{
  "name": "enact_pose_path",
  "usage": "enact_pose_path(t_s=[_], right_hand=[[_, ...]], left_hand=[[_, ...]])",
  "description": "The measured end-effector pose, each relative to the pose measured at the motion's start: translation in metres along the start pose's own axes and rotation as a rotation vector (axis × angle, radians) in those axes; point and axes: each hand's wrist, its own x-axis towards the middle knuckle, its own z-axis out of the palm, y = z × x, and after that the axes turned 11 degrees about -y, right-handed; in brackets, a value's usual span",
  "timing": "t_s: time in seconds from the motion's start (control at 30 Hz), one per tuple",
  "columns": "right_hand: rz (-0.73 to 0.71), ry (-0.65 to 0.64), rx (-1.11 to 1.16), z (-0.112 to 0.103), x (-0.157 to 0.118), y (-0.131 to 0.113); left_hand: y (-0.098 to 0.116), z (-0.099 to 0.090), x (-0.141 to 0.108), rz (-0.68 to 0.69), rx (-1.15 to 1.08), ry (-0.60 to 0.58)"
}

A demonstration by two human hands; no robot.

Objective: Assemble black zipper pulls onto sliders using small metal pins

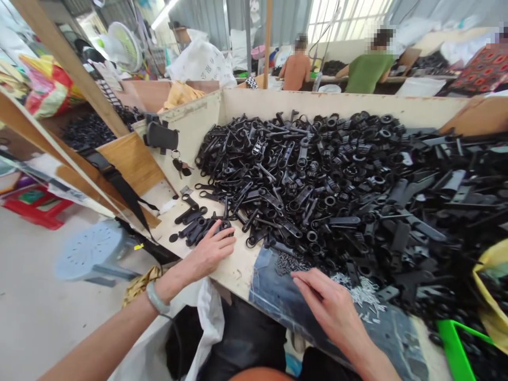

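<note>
My left hand [214, 246] lies with its fingers spread over a small group of black plastic parts [193, 225] at the left of the table. Beside a little heap of dark screws [286, 263] is my right hand [327, 299], its thumb and index finger pinched together; anything between the fingertips is too small to make out. Pale metal pins [367, 296] lie just behind and right of that hand, on a dark blue sheet [270, 280]. A large pile of black parts [301, 174] rises behind both hands.
Keys [181, 165] hang at the bin's left wall. A green tray [456, 349] and a yellow sack [494, 296] stand at the right. Left below are a blue stool [91, 248] and a red stool [37, 206]. Several people sit beyond the back board [337, 100].
</note>
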Motion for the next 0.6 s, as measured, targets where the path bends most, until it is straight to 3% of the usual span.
enact_pose_path(t_s=[0.2,0.37,0.47,0.53,0.6], right_hand=[[0.128,0.118,-0.194,0.001,0.065,0.002],[0.184,0.066,-0.355,0.001,0.115,0.002],[0.182,0.067,-0.361,-0.011,0.111,0.006],[0.161,0.083,-0.33,-0.022,0.092,0.008],[0.056,0.071,-0.238,-0.033,0.067,0.008]], left_hand=[[-0.01,0.001,-0.012,0.012,-0.027,0.052],[0.012,-0.003,0.001,-0.01,-0.108,0.204],[0.036,-0.01,0.014,-0.139,-0.275,0.408],[0.051,-0.02,0.023,-0.341,-0.452,0.555],[0.063,-0.032,0.033,-0.56,-0.71,0.588]])
